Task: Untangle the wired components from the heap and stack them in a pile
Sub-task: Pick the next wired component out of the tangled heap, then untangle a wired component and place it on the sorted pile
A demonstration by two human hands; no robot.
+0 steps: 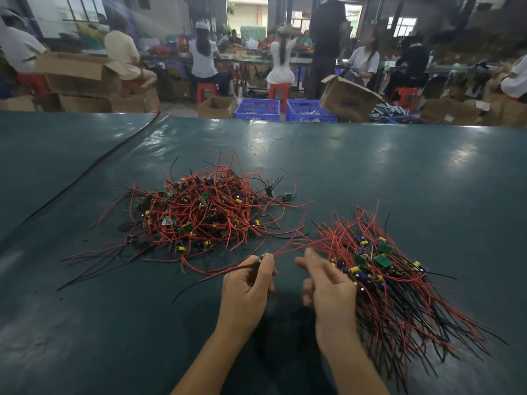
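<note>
A tangled heap (196, 212) of small green circuit boards with red and black wires lies on the dark green table (399, 172), left of centre. At the right, a sorted pile (382, 269) has its boards together and its wires fanned toward the near right. My left hand (248, 286) pinches one wired component (263, 258) between thumb and fingers, and its red wire trails toward the pile. My right hand (328, 283) hovers beside the pile's left edge, with its fingers loosely spread and nothing in them.
A black seam (85, 172) runs diagonally across the table's left side. Two loose components (278, 193) lie just right of the heap. Beyond the far edge are blue crates (256, 108), cardboard boxes (348, 99) and seated people at other benches.
</note>
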